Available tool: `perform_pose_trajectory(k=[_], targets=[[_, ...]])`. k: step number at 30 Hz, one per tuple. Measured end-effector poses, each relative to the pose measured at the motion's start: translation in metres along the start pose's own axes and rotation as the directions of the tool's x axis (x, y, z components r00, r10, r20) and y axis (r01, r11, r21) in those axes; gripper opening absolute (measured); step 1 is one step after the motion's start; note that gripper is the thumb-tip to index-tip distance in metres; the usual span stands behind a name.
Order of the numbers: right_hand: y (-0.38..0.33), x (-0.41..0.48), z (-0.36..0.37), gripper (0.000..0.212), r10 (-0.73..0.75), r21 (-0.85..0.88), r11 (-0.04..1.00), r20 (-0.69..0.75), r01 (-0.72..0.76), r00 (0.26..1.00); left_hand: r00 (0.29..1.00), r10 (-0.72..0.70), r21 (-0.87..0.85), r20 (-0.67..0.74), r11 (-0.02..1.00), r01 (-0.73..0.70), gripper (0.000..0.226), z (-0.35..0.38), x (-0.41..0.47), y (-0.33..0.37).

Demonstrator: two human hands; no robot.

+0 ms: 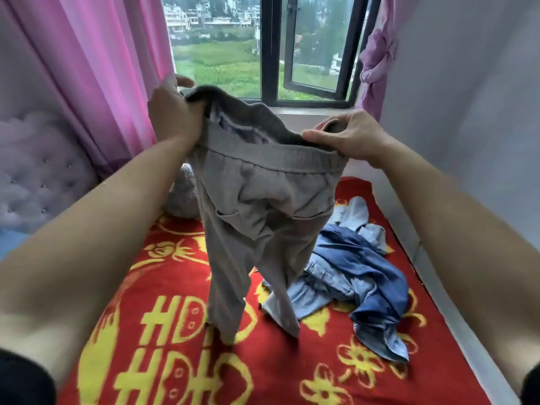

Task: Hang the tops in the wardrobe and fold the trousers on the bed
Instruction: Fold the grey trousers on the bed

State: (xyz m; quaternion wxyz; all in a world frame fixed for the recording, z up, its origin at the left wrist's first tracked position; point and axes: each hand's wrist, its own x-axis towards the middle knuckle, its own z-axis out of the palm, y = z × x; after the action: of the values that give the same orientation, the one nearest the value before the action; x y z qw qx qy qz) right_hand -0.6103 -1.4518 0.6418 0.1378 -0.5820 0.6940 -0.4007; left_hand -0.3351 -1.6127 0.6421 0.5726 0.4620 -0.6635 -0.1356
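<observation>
Grey trousers hang in the air over the bed, held by the elastic waistband, legs dangling down to the red and yellow blanket. My left hand grips the waistband's left end. My right hand pinches its right end between thumb and fingers. A heap of blue denim clothes lies crumpled on the blanket, right of the hanging legs.
A grey plush toy sits behind the trousers by the padded lilac headboard. Pink curtains hang at left, a window straight ahead, and a grey wall runs along the bed's right side.
</observation>
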Motion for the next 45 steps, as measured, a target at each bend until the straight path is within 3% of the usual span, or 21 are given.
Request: perform_pose_trajectory(k=[2, 6, 9, 11, 13, 16, 19, 20, 23, 24, 26, 29, 30, 32, 34, 35, 37, 39, 43, 45], targets=[[0.002, -0.003, 0.000, 0.056, 0.039, -0.282, 0.959, 0.093, -0.011, 0.995, 1.000, 0.012, 0.032, 0.012, 0.999, -0.012, 0.034, 0.001, -0.002, -0.003], [0.029, -0.012, 0.023, 0.050, -0.005, -0.529, 0.843, 0.162, 0.092, 0.987, 0.993, -0.005, 0.137, 0.115, 0.991, -0.011, 0.030, 0.002, -0.025, -0.026], [0.052, -0.024, 0.058, 0.038, 0.021, -0.650, 0.730, 0.331, 0.212, 0.944, 0.957, -0.019, 0.180, 0.291, 0.983, -0.036, 0.034, 0.000, -0.056, -0.052], [0.069, -0.034, 0.084, 0.034, 0.109, -0.734, 0.621, 0.428, 0.274, 0.897, 0.885, -0.032, 0.268, 0.464, 0.958, -0.106, 0.045, -0.007, -0.080, -0.076], [0.084, -0.049, 0.105, 0.024, 0.167, -0.796, 0.543, 0.416, 0.269, 0.894, 0.798, -0.087, 0.398, 0.597, 0.895, -0.201, 0.055, -0.019, -0.104, -0.106], [0.108, -0.076, 0.132, 0.026, 0.162, -0.820, 0.542, 0.319, 0.186, 0.934, 0.750, -0.303, 0.633, 0.587, 0.749, -0.193, 0.055, -0.038, -0.142, -0.154], [0.122, -0.097, 0.167, 0.032, 0.206, -0.781, 0.620, 0.261, 0.081, 0.943, 0.688, -0.582, 0.761, 0.434, 0.646, 0.066, 0.042, -0.051, -0.175, -0.187], [0.121, -0.101, 0.179, 0.028, 0.233, -0.746, 0.664, 0.253, 0.036, 0.939, 0.627, -0.684, 0.742, 0.374, 0.626, 0.240, 0.036, -0.052, -0.183, -0.195], [0.115, -0.109, 0.204, 0.019, 0.341, -0.654, 0.745, 0.211, -0.127, 0.916, 0.330, -0.879, 0.517, 0.344, 0.470, 0.715, 0.029, -0.050, -0.204, -0.208], [0.112, -0.112, 0.208, 0.021, 0.368, -0.636, 0.753, 0.197, -0.167, 0.909, 0.262, -0.888, 0.457, 0.378, 0.425, 0.782, 0.031, -0.051, -0.208, -0.208], [0.103, -0.116, 0.209, 0.028, 0.435, -0.570, 0.772, 0.151, -0.281, 0.887, 0.201, -0.874, 0.382, 0.442, 0.386, 0.840, 0.029, -0.055, -0.208, -0.205], [0.081, -0.119, 0.193, 0.044, 0.557, -0.329, 0.797, 0.079, -0.506, 0.826, 0.247, -0.820, 0.299, 0.517, 0.444, 0.845, 0.017, -0.071, -0.193, -0.195], [0.072, -0.118, 0.185, 0.046, 0.577, -0.242, 0.799, 0.056, -0.550, 0.814, 0.309, -0.786, 0.267, 0.536, 0.505, 0.821, 0.020, -0.077, -0.186, -0.192], [0.052, -0.115, 0.167, 0.048, 0.578, -0.102, 0.811, -0.008, -0.576, 0.816, 0.499, -0.694, 0.197, 0.519, 0.665, 0.720, 0.030, -0.092, -0.171, -0.182], [0.030, -0.112, 0.148, 0.041, 0.527, -0.013, 0.846, -0.119, -0.532, 0.841, 0.697, -0.594, 0.190, 0.403, 0.799, 0.571, 0.032, -0.109, -0.154, -0.165], [0.017, -0.111, 0.138, 0.038, 0.490, 0.044, 0.870, -0.175, -0.490, 0.854, 0.770, -0.553, 0.197, 0.320, 0.833, 0.517, 0.030, -0.117, -0.145, -0.154], [-0.013, -0.112, 0.120, 0.031, 0.401, 0.178, 0.914, -0.273, -0.363, 0.875, 0.848, -0.510, 0.180, 0.141, 0.856, 0.485, 0.024, -0.134, -0.129, -0.128], [-0.041, -0.117, 0.101, 0.019, 0.340, 0.282, 0.928, -0.366, -0.245, 0.866, 0.849, -0.523, 0.152, 0.077, 0.848, 0.508, 0.020, -0.150, -0.120, -0.100], [-0.074, -0.135, 0.068, 0.020, 0.290, 0.361, 0.923, -0.414, -0.137, 0.863, 0.681, -0.647, -0.084, 0.342, 0.701, 0.708, 0.048, -0.174, -0.126, -0.052], [-0.081, -0.148, 0.056, 0.017, 0.267, 0.374, 0.924, -0.469, -0.084, 0.842, 0.701, -0.616, -0.217, 0.361, 0.675, 0.705, 0.042, -0.181, -0.129, -0.030]])
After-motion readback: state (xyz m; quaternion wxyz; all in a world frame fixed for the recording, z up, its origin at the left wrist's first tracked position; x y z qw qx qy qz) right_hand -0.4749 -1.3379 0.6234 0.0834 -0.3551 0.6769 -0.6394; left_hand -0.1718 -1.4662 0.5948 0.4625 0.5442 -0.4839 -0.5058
